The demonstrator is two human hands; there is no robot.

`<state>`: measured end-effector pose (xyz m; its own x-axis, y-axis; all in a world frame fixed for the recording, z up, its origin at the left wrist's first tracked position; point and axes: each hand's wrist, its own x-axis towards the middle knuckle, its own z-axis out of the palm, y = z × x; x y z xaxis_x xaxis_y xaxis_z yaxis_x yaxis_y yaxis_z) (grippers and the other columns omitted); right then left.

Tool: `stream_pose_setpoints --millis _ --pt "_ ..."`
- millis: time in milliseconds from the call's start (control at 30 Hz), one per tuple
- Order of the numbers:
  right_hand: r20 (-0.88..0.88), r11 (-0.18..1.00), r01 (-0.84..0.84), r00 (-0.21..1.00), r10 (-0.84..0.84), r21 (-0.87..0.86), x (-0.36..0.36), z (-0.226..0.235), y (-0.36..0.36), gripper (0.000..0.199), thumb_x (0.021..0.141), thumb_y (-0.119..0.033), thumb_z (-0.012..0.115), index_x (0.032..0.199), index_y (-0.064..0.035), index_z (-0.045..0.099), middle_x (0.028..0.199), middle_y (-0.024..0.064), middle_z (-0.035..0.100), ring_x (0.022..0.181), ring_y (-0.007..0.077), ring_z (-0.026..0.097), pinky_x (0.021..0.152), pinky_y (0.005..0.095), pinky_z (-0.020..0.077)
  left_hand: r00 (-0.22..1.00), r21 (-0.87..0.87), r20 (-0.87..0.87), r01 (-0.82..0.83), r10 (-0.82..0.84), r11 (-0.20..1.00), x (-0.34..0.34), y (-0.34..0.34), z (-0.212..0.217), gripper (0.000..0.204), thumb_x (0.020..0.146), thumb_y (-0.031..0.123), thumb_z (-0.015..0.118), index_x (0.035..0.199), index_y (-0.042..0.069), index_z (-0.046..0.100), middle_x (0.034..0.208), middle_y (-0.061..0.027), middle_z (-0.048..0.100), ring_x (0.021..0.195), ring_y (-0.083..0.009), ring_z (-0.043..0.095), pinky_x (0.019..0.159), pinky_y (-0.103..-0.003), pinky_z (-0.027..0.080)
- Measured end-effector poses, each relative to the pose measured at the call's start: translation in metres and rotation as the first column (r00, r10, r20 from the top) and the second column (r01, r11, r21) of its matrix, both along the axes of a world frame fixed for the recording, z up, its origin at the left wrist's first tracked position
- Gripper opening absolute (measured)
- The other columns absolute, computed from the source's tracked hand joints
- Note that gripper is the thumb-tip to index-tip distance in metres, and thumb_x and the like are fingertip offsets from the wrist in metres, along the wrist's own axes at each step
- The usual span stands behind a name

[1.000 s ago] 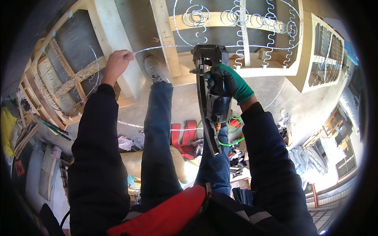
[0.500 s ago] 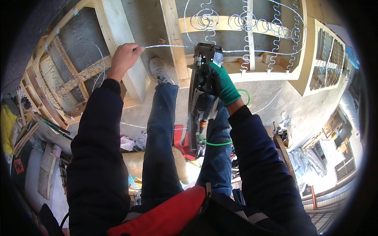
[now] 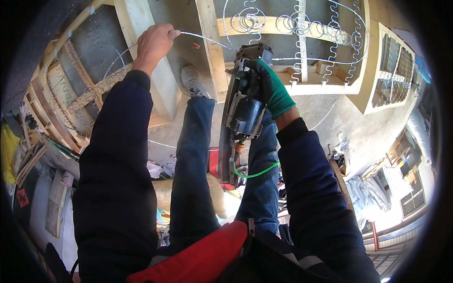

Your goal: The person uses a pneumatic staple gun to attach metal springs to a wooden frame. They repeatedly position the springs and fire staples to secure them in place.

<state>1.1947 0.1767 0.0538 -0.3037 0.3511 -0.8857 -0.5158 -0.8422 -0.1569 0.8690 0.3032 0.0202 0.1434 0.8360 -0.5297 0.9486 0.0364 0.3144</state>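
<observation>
My bare left hand point(image 3: 155, 46) pinches a pale, twisted cord or wire point(image 3: 204, 37) over the wooden rails. That strand runs right to the head of a black air-powered nail or staple gun point(image 3: 247, 112) and shows again beyond it. My right hand point(image 3: 277, 92), in a green and black glove, is closed round the gun. The gun's head is at the corner of a wooden frame point(image 3: 325, 89); whether it touches the wood is hidden. Zigzag wire springs point(image 3: 300, 42) span that frame. A green hose point(image 3: 259, 173) trails from the gun's lower end.
A second sprung wooden frame point(image 3: 137, 42) stands at the left. Another framed piece point(image 3: 395, 70) is at the far right. My shoe point(image 3: 192, 81) rests on the floor between the frames. Bundled plastic point(image 3: 368, 195) and scraps lie lower right.
My left hand has risen away from me, lifting its end of the strand so it now slopes down to the gun. The gun has tilted slightly, its head moving a little right and away.
</observation>
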Motion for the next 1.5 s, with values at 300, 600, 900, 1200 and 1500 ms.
stream_pose_setpoints --millis 300,600,900,1200,1500 --pt "0.109 0.995 -0.094 0.99 0.092 0.015 -0.002 -0.006 0.003 0.025 0.103 -0.038 0.066 0.106 -0.0127 0.068 0.084 0.0037 0.07 0.066 0.0165 0.067 0.063 0.0303 0.0588 0.999 0.028 -0.022 0.045 -0.045 0.999 0.003 0.004 -0.002 0.033 0.102 0.04 0.066 0.101 0.008 0.075 0.104 -0.0166 0.075 0.102 -0.0411 0.069 0.088 -0.053 0.054" --pt "0.133 0.993 -0.053 0.99 0.038 0.11 0.001 0.01 0.013 0.028 0.106 -0.039 0.063 0.111 -0.0117 0.069 0.088 0.0042 0.072 0.07 0.0159 0.069 0.064 0.0287 0.0591 0.998 -0.057 0.04 0.043 -0.041 0.997 -0.011 -0.001 -0.004 0.034 0.102 0.04 0.067 0.101 0.006 0.075 0.103 -0.0184 0.074 0.103 -0.0414 0.069 0.089 -0.053 0.053" --pt "-0.253 0.986 -0.165 0.955 0.153 -0.027 0.067 0.003 0.007 0.029 0.103 -0.035 0.067 0.11 -0.0075 0.069 0.094 0.011 0.074 0.077 0.0216 0.071 0.077 0.0377 0.0599 0.993 -0.159 0.117 0.03 -0.011 0.987 -0.028 -0.008 -0.021 0.039 0.102 0.039 0.066 0.094 0.002 0.068 0.096 -0.0193 0.071 0.095 -0.0419 0.066 0.083 -0.052 0.051" --pt "0.417 0.896 -0.427 0.841 0.344 0.122 0.124 0.062 -0.019 0.035 0.09 -0.028 0.087 0.114 -0.0056 0.073 0.09 0.002 0.074 0.074 0.0094 0.067 0.067 0.0267 0.0553 0.981 0.181 0.183 0.028 -0.061 0.983 -0.058 -0.083 -0.011 0.025 0.097 0.022 0.075 0.117 0.007 0.07 0.115 -0.0151 0.069 0.107 -0.0387 0.067 0.092 -0.046 0.054" --pt "0.933 0.775 -0.621 0.336 0.129 0.116 0.286 -0.048 0.073 0.073 0.078 -0.043 0.095 0.123 0.0013 0.058 0.097 0.0068 0.072 0.079 0.0156 0.066 0.07 0.0322 0.0549 0.936 -0.091 0.101 -0.328 0.336 0.94 -0.11 -0.313 0.061 0.021 0.103 0.019 0.066 0.113 0.001 0.072 0.108 -0.0212 0.072 0.104 -0.0393 0.069 0.091 -0.046 0.054"
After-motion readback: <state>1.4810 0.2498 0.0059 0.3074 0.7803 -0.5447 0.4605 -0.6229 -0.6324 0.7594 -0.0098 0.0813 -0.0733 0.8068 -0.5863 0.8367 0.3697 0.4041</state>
